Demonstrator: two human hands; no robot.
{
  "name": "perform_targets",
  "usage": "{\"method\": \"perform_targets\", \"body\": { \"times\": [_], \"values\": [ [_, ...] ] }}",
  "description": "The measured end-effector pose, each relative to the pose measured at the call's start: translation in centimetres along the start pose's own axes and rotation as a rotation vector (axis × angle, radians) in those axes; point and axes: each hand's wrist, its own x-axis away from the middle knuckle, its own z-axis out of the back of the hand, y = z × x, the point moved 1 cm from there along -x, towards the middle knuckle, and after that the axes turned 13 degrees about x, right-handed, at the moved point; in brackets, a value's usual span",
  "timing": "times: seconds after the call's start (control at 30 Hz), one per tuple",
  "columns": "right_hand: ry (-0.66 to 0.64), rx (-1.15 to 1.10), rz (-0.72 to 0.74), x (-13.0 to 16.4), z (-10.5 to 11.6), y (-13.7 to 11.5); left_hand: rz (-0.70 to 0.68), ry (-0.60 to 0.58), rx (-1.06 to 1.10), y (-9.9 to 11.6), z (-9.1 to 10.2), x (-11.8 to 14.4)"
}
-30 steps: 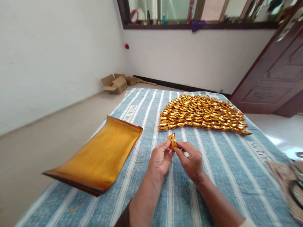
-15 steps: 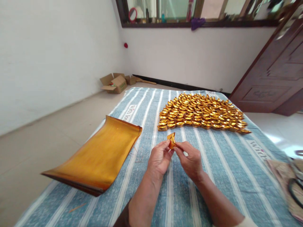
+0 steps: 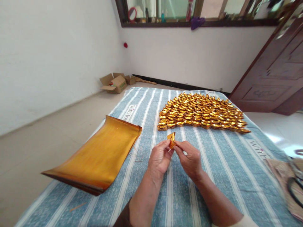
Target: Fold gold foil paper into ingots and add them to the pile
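Between my two hands is a small folded piece of gold foil paper (image 3: 171, 137), held above the striped cloth. My left hand (image 3: 159, 157) pinches its left side with thumb and fingers. On the other side, my right hand (image 3: 189, 156) grips its lower right edge between thumb and forefinger. Part of the piece is hidden by the fingertips. Beyond the hands, many folded gold paper ingots (image 3: 201, 113) stand in close curved rows. To the left lies a stack of gold foil paper sheets (image 3: 99, 151), its ends curling up.
A blue and white striped cloth (image 3: 146, 192) covers the table. Scissors (image 3: 294, 189) with black handles lie at the right edge on a brownish piece. An open cardboard box (image 3: 115, 85) sits on the floor by the wall. A wooden door (image 3: 272, 72) stands at the right.
Both hands keep their hold on the folded gold paper, with barely any finger movement. The view has shifted very slightly.
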Motion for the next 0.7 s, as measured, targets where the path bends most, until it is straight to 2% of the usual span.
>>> {"method": "perform_targets", "body": {
  "times": [0.43,0.7],
  "values": [
    [0.019,-0.002,-0.051,-0.15,0.20,0.09,-0.009,-0.040,0.023,-0.12,0.14,-0.08],
    [0.002,0.007,0.008,-0.24,0.46,0.36,0.027,-0.026,0.001,0.05,-0.18,0.24]
  ]
}}
